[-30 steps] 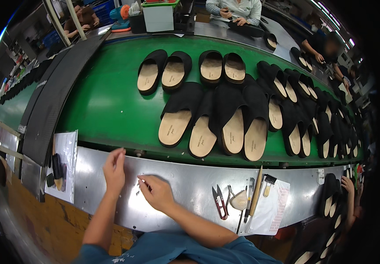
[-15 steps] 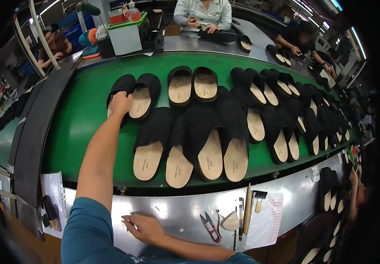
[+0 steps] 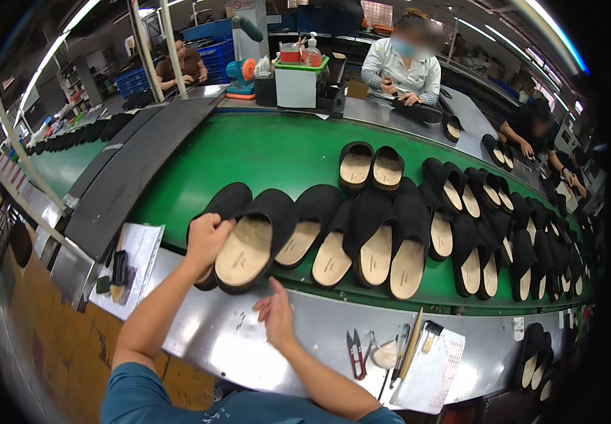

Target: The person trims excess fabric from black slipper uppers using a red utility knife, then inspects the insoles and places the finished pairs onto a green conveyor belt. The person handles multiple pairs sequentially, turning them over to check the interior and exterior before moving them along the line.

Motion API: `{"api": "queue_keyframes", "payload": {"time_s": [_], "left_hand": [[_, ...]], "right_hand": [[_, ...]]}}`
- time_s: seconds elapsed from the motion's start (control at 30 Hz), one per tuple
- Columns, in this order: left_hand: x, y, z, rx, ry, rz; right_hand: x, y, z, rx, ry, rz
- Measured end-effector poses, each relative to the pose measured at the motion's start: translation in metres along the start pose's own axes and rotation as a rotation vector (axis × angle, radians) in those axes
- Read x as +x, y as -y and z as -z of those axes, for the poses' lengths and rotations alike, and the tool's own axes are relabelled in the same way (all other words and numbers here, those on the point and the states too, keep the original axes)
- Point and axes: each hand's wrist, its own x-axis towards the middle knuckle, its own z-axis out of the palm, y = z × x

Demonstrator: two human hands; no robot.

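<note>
A pair of black closed-toe slippers with tan footbeds is in my left hand (image 3: 208, 244), whose fingers hook over the inner edges at the front of the bench. The right slipper (image 3: 245, 256) of this pair shows its whole footbed; the left slipper (image 3: 226, 201) is partly covered by my hand. Just below their heels my right hand (image 3: 277, 319) hovers over the metal bench, fingers apart and holding nothing. Close by on the green belt (image 3: 178, 184) stand more black slippers (image 3: 332, 258) in a row, heels toward me.
On the metal bench (image 3: 242, 346) lie red-handled thread snips (image 3: 356, 355), a pale lump (image 3: 385, 355), pens, a wooden stick (image 3: 410, 346), and a paper sheet (image 3: 433, 374). A brush (image 3: 118, 277) rests on papers at left. Co-workers sit across the belt.
My left hand has drawn a pair of slippers from the belt's far side toward me. My right hand has risen toward their heels. The view has turned left and tilted up.
</note>
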Motion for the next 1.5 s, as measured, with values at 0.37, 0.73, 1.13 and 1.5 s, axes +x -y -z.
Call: {"api": "queue_keyframes", "payload": {"time_s": [0.37, 0.73, 1.13, 1.5], "left_hand": [[-0.206, -0.018, 0.042, -0.175, 0.393, -0.16], [-0.225, 0.034, 0.037, -0.038, 0.141, 0.119], [-0.171, -0.032, 0.04, -1.512, 0.367, 0.455], [-0.181, -0.063, 0.022, -1.815, 0.528, 0.606]], "right_hand": [[-0.112, 0.067, 0.04, -0.056, -0.249, -0.464], [-0.094, 0.075, 0.043, -0.263, -0.133, -0.358], [-0.057, 0.112, 0.06, 0.698, -0.02, -0.313], [-0.073, 0.141, 0.052, 0.816, -0.036, -0.197]]}}
